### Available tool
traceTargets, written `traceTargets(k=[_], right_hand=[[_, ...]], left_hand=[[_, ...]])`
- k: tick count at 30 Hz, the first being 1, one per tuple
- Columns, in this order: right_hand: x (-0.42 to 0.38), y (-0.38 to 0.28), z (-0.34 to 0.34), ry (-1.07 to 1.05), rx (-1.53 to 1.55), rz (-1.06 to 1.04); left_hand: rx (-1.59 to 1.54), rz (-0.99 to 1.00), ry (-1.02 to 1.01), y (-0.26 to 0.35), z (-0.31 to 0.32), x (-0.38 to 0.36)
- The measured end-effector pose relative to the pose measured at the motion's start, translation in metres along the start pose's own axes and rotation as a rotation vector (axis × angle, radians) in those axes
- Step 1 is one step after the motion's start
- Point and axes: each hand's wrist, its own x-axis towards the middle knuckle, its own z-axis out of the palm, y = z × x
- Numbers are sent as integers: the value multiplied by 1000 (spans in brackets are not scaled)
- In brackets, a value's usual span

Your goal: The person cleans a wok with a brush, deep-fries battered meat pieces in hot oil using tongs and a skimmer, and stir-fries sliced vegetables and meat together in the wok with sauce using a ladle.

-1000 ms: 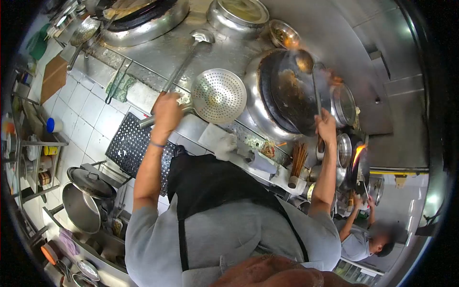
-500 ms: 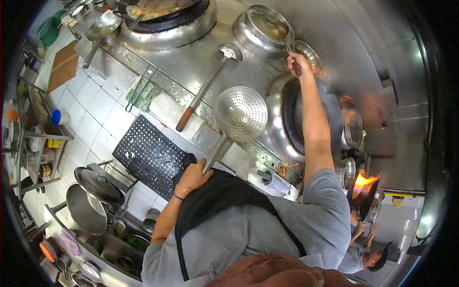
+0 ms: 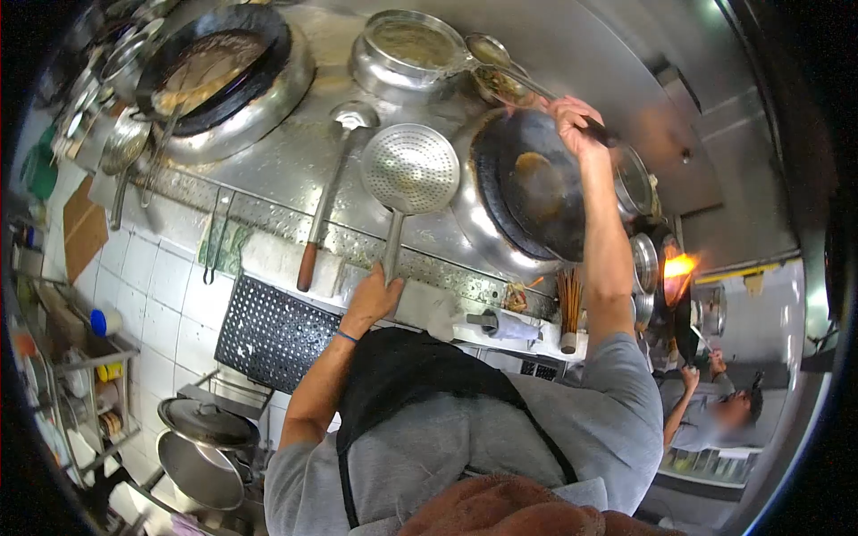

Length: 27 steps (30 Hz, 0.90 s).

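My right hand (image 3: 576, 123) is closed around the dark-tipped handle of a metal ladle (image 3: 488, 49). The ladle's bowl hangs at the right rim of a round pot of cloudy liquid (image 3: 413, 43), and its handle passes over the back of a dark wok (image 3: 523, 192). A brownish patch shows at the wok's bottom. Low at the counter's front edge, my left hand (image 3: 374, 297) grips the handle of a perforated skimmer (image 3: 411, 168), whose round head is over the steel stove top. Left of the skimmer lies a wooden-handled wok ladle (image 3: 332, 183).
Brown liquid and food fill another wok (image 3: 210, 67) at the far left. A bundle of thin sticks (image 3: 569, 308) stands near the front edge. Flames (image 3: 679, 266) rise at the right, where another person (image 3: 715, 415) works. A perforated black mat (image 3: 277, 330) lies below the counter.
My right hand has moved toward me and the ladle bowl has shifted to the pot's right rim. The skimmer now stands straighter, and my view has turned.
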Motion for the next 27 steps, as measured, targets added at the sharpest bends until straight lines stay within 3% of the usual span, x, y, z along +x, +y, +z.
traceTargets(k=[2, 4, 5, 8, 9, 12, 14, 15, 18, 19, 20, 22, 24, 25, 27], right_hand=[[-51, 2, -1, 12, -47, -54], [-99, 4, -3, 30, -107, -61], [-119, 0, -9, 73, -153, -116], [-175, 0, -27, 222, -262, -148], [-190, -2, -37, 287, -314, -120], [-227, -15, -85, 385, -323, -65], [-248, -11, -116, 382, -304, -71], [-256, -14, -136, 338, -302, -36], [-279, 19, -168, 374, -470, -209], [-289, 35, -175, 359, -702, -353], [-302, 44, -182, 343, -935, -495], [-308, 22, -268, 784, -1651, -740], [-328, 22, -311, 1122, -2303, -838], [-337, 22, -345, 1188, -2362, -717], [-353, 25, -410, 1294, -2478, -466]], left_hand=[[154, 122, 115, -14, 9, -2], [388, 269, 315, 9, 2, -19], [301, 248, 335, 26, -1, -24], [117, 543, 347, 70, 16, -19], [32, 391, 136, 100, 20, -26], [-367, 348, -321, 148, 72, -22], [-604, 197, -666, 183, 116, -17], [-667, 129, -732, 199, 142, -13], [-927, -79, -888, 246, 206, 3], [-1027, -157, -925, 259, 221, 12], [-1004, -85, -875, 263, 237, 21], [-1176, -167, -680, 271, 252, 34], [-1195, -319, -661, 280, 237, 29], [-1151, -321, -532, 286, 233, 20], [-1231, -357, -487, 283, 224, 21]])
